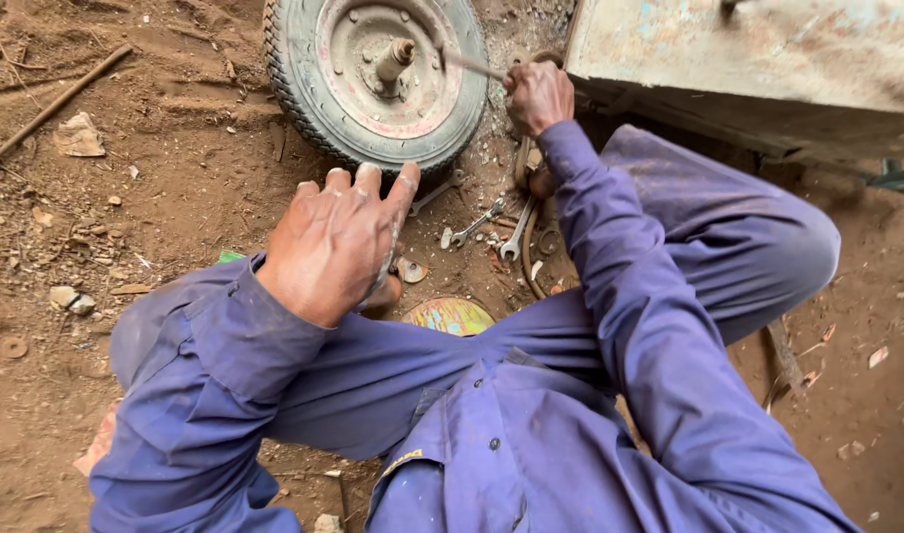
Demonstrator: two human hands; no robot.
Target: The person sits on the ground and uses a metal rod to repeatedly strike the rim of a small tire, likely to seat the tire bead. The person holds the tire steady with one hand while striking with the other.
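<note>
A small rubber wheel (304,89) with a rusty hub and a short axle stub (395,57) lies flat on the dirt. My right hand (537,95) is closed around a thin metal rod (469,64) whose tip points toward the axle stub. My left hand (339,242) hovers just below the wheel's near edge, fingers spread and stretched out, holding nothing. Both arms are in blue overall sleeves. I sit on the ground with my knees raised.
Several wrenches (489,225) lie on the dirt between my legs and the wheel. A round painted tin lid (450,316) sits by my thigh. A worn metal body (768,49) stands at the upper right. A stick (57,102) and stones (72,299) lie at the left.
</note>
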